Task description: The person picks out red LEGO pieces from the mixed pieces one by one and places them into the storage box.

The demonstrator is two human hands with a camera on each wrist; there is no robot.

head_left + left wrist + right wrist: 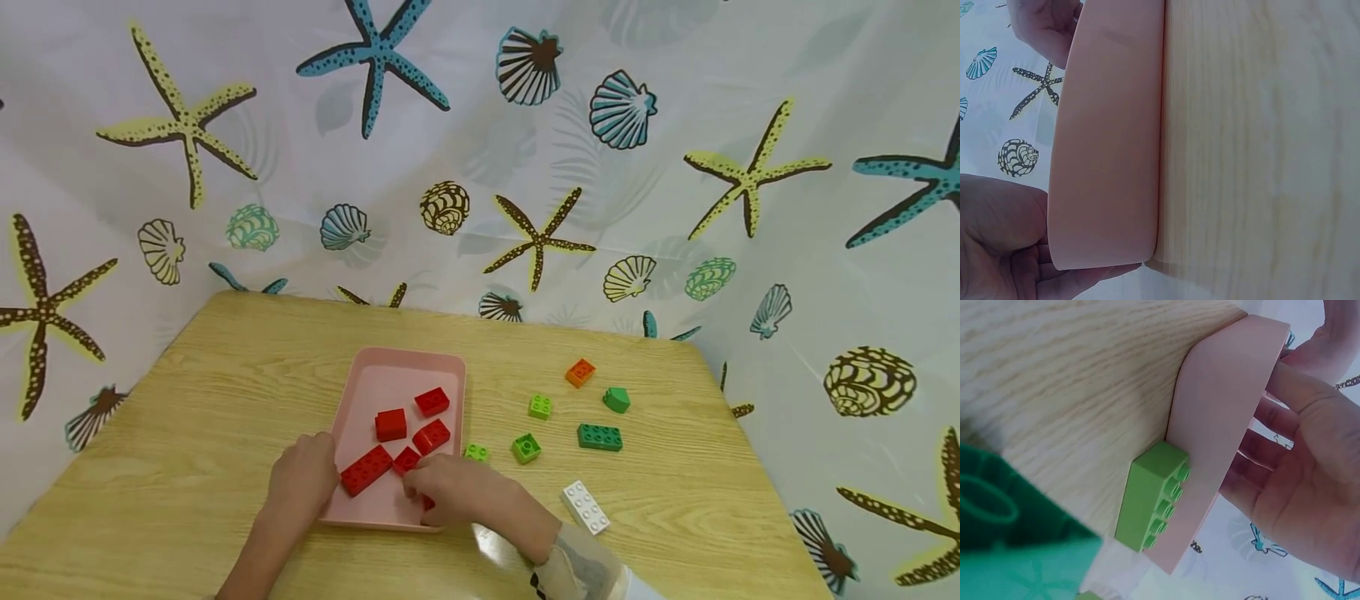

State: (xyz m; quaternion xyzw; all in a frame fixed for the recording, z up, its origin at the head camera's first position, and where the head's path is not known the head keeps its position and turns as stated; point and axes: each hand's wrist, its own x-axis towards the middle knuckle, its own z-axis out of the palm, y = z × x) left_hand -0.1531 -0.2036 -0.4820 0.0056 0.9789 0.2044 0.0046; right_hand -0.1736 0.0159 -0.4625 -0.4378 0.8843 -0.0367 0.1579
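Note:
A shallow pink tray (408, 358) stands on the table with several red toy building bricks in it. My left hand (303, 479) grips the tray at its left wall; in the left wrist view its fingers (1079, 281) lie along the outside of that end. My right hand (457, 492) reaches over the right wall into the near right corner. Its fingers curl round a red brick (428, 502), mostly hidden under the hand. Close by lies a small square red brick (407, 460), with a long red brick (366, 471) to its left.
Right of the tray lie a lime green brick (476, 452) near its wall, two more lime bricks (527, 448), a dark green brick (600, 437), a green peaked piece (617, 400), an orange brick (580, 372) and a white brick (586, 507). A patterned curtain (450, 275) hangs behind.

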